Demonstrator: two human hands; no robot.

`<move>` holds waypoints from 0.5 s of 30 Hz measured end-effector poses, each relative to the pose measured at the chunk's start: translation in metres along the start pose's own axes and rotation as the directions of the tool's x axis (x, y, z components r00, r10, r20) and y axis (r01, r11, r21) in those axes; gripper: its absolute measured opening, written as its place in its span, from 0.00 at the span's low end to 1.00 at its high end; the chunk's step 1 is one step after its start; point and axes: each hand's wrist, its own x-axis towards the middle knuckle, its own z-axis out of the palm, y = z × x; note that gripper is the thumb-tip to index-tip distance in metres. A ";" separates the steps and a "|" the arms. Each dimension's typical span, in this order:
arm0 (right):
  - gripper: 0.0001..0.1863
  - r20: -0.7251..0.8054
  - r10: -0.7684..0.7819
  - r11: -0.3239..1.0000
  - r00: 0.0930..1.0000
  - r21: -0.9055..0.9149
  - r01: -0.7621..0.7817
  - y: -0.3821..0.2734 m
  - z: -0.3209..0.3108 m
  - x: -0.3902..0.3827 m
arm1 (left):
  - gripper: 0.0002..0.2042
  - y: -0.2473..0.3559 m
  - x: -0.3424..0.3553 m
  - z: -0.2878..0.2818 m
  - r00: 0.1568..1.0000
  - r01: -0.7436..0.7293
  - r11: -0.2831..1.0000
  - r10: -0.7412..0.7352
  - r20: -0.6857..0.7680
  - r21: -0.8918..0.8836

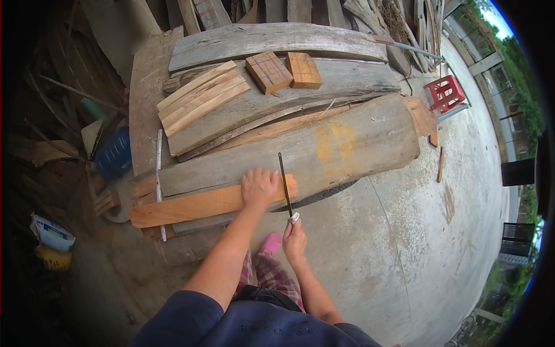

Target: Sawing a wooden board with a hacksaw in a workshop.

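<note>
A reddish-brown plank (191, 206) lies along the near side of a wide grey board (370, 139). My left hand (258, 187) rests flat on it near its right end, fingers stretched over the far edge onto the board. My right hand (294, 238) is closed round the pale handle of a narrow handsaw (284, 180). The dark, thin blade points away from me and crosses the plank just right of my left hand. A short end of the plank (292, 185) shows beyond the blade. How deep the blade sits cannot be made out.
Two wooden blocks (269, 72) with marked lines and several pale strips (202, 95) lie on farther boards. A whitish bar (159, 185) crosses under the plank's left part. A blue jug (113, 153) stands left; a red plastic stool (444, 94) stands right on concrete.
</note>
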 end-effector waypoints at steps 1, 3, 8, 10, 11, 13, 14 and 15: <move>0.08 -0.006 0.001 1.000 1.000 -0.002 -0.001 -0.011 -0.002 0.018 | 0.17 0.002 0.001 0.001 1.000 0.009 1.000 -0.009 0.009 0.001; 0.09 0.021 -0.031 0.999 0.999 -0.043 0.032 -0.029 -0.006 0.047 | 0.17 0.006 0.001 0.004 1.000 0.010 1.000 -0.010 0.019 0.001; 0.09 0.047 0.031 0.998 0.998 -0.052 -0.029 -0.003 -0.001 0.001 | 0.17 -0.001 0.000 0.000 1.000 0.021 1.000 -0.021 0.019 0.015; 0.09 0.050 0.073 0.997 0.996 -0.044 -0.070 0.008 -0.008 -0.021 | 0.17 -0.001 0.001 0.000 1.000 0.015 1.000 -0.015 0.007 0.012; 0.09 0.014 0.033 0.999 0.999 0.002 -0.033 0.006 -0.008 -0.019 | 0.17 -0.001 0.000 0.001 1.000 0.005 1.000 -0.005 -0.002 0.011; 0.09 0.024 0.026 0.999 0.999 -0.033 -0.026 -0.006 -0.004 0.002 | 0.18 0.000 0.000 0.001 1.000 0.013 1.000 -0.013 0.011 0.021; 0.09 0.034 0.018 0.998 0.999 -0.062 -0.016 -0.015 -0.003 0.020 | 0.18 0.002 0.001 0.003 1.000 0.018 0.999 -0.019 0.020 0.035; 0.09 0.020 -0.020 0.999 1.000 -0.029 0.021 -0.020 -0.005 0.036 | 0.18 0.006 0.002 0.005 1.000 0.011 1.000 -0.012 0.021 0.026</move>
